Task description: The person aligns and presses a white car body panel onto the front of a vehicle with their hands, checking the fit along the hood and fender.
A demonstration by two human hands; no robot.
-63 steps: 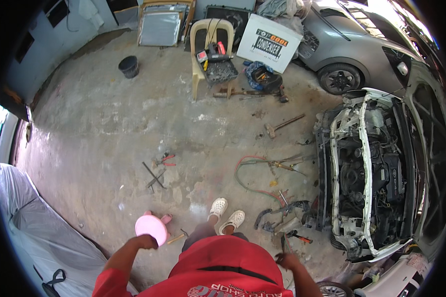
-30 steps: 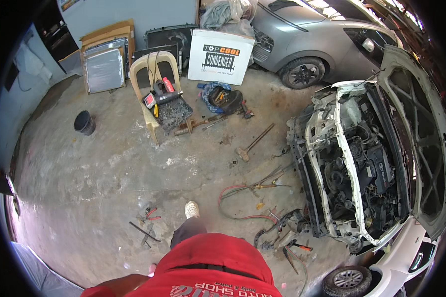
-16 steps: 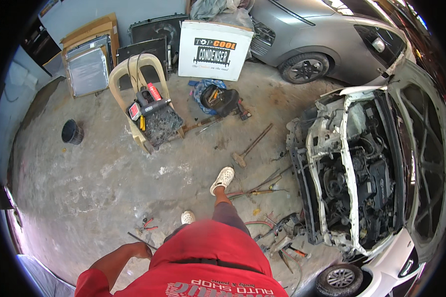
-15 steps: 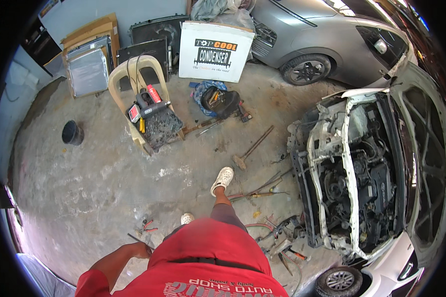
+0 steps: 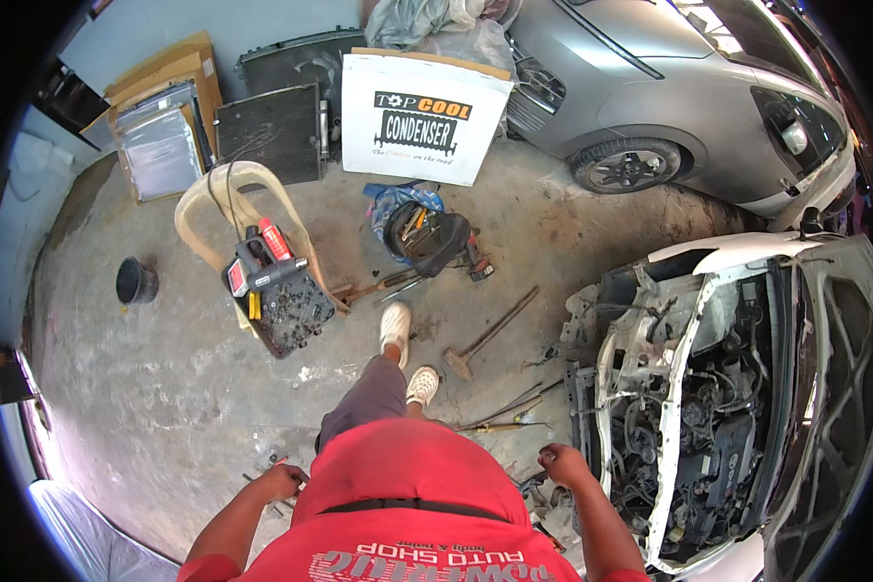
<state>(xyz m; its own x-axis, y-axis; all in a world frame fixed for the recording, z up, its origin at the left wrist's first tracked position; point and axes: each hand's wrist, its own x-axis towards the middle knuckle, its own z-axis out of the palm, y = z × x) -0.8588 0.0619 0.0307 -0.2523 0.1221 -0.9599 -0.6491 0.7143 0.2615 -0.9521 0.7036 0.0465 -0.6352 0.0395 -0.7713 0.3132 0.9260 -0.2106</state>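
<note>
My left hand [image 5: 283,481] hangs beside my red shirt, its fingers curled in. Whatever it may hold is hidden. Below it, partly covered, small hand tools [image 5: 279,459] lie on the floor. On the other side my right hand [image 5: 563,466] is out from my body near the front of the white car [image 5: 684,388], also with curled fingers. Its palm is out of sight, so I cannot tell if anything is in it. Dark tools [image 5: 533,480] show on the floor beside that hand. My feet, in pale clogs [image 5: 395,330], stand past my belly.
Ahead left, a beige plastic chair [image 5: 192,218] bears a heat-gun-like tool, a red can and a tray of small parts. A tool bag [image 5: 446,241], a long-handled hammer [image 5: 459,365] and rods lie on the floor. Behind are a white box [image 5: 422,160], radiators [image 5: 272,136] and a grey car [image 5: 640,87].
My right hand has come into view beside the white car. My left foot has stepped forward, and the chair and bag appear nearer. My left hand remains low at my side.
</note>
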